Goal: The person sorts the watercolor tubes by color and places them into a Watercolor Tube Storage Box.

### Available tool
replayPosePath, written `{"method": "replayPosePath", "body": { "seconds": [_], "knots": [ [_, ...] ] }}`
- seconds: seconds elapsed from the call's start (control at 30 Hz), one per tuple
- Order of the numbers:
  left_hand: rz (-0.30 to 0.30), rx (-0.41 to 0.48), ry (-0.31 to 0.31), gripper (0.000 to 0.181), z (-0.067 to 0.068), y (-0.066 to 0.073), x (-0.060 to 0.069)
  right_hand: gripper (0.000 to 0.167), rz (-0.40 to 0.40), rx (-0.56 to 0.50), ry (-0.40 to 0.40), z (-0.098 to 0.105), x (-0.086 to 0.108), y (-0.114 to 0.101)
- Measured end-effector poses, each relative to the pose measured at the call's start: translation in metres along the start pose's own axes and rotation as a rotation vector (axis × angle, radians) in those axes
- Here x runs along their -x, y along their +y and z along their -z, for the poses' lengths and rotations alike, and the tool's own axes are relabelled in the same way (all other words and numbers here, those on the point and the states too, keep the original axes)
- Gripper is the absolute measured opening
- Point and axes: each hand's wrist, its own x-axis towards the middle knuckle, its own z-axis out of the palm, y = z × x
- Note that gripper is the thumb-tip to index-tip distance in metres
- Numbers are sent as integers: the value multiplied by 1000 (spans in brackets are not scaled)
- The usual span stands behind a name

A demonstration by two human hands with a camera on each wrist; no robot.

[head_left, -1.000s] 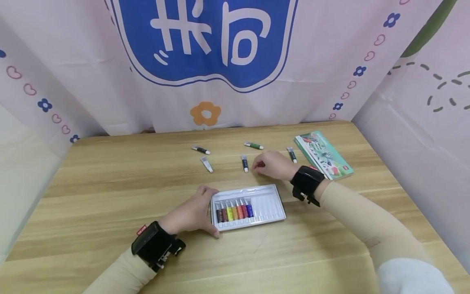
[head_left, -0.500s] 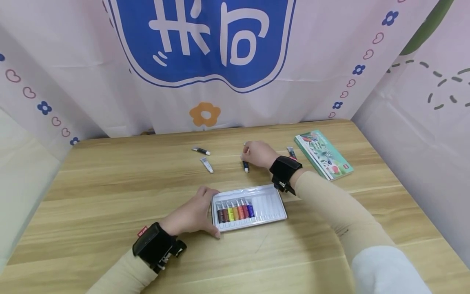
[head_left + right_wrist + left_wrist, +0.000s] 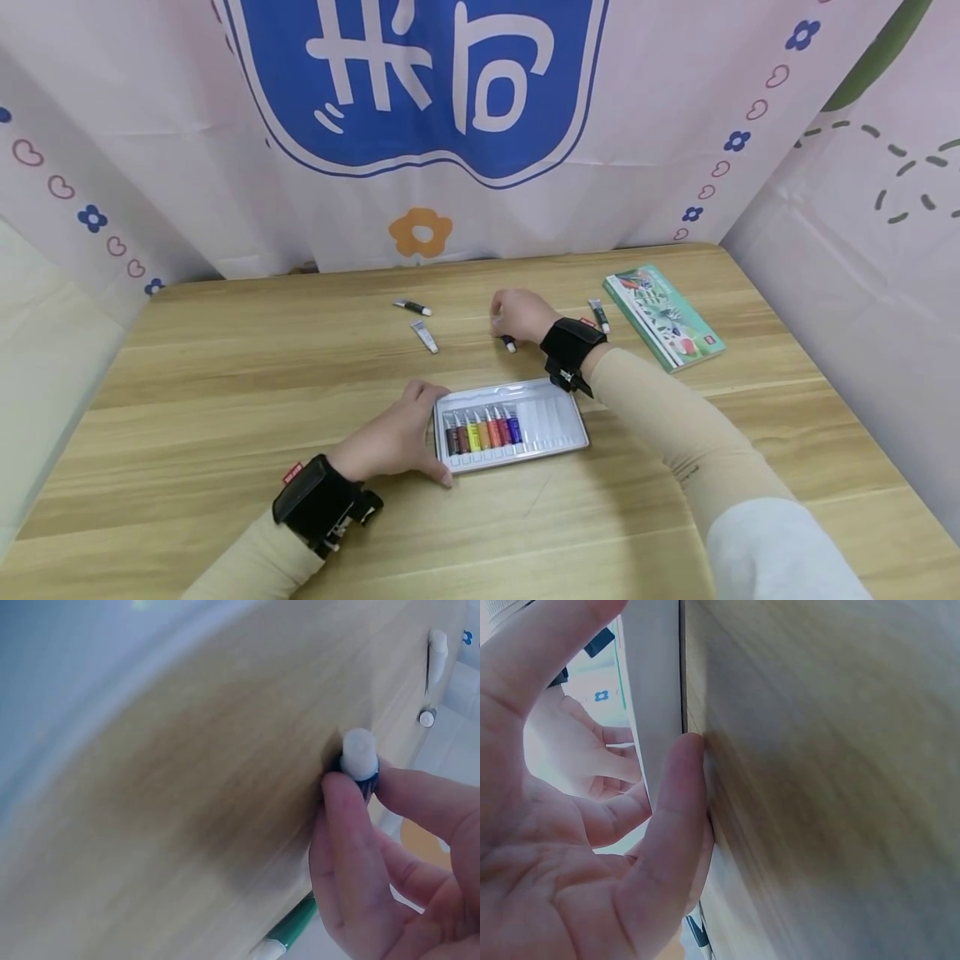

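A small dark blue paint tube with a white cap (image 3: 360, 756) is sitting in the right hand (image 3: 523, 315), whose fingers (image 3: 349, 832) are clamping its body near the cap, close to the table (image 3: 225, 375). That grip is looking narrow, so the smooth tube could be twisting or slipping out, and a hard squeeze could be pressing on the paint inside. A green tube with a white cap (image 3: 294, 928) is lying just beside those fingers and could be getting nudged away. Nearer the person, the left fingers are gripping the left end of a shallow white rectangular tray (image 3: 551, 425); a shove there could be jostling the row of coloured tubes (image 3: 480, 432) inside. Left of the right fingers, a black tube (image 3: 412, 307) and a silvery-white tube (image 3: 424, 337) are lying loose; to their right, a dark tube (image 3: 599, 317) is resting close to the black wrist strap (image 3: 573, 342), which could be brushing it. Farther right, a teal box with a plant print (image 3: 663, 317) is showing a small red mark too tiny to read. Beyond the fingers, a white cloth backdrop (image 3: 337, 217) is carrying large white characters on blue, cropped and seemingly mirrored; tube labels are staying illegible.
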Motion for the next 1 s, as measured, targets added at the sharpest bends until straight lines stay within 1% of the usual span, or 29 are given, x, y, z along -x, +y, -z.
{"method": "replayPosePath", "body": {
  "seconds": [0.13, 0.23, 0.4, 0.57, 0.7, 0.87, 1.0],
  "knots": [
    [10, 0, 3, 116, 1, 0, 0, 34, 17, 35, -4, 0, 0, 0],
    [17, 4, 3, 116, 1, 1, 0, 31, 22, 26, -10, 0, 0, 2],
    [14, 10, 3, 115, 0, 1, 1, 23, 31, -37, -13, 1, 1, 12],
    [21, 10, -5, 115, 0, 1, 0, 24, 22, -144, -44, 6, 8, 23],
    [27, 4, -2, 116, -1, 2, -1, 27, 51, -239, -73, 9, 20, 30],
    [27, 11, -8, 116, -2, 1, -2, 26, 112, -308, -79, 13, 40, 35],
    [27, 1, -10, 117, -1, 0, -3, 26, 120, -380, -81, 15, 59, 36]
  ]
}}
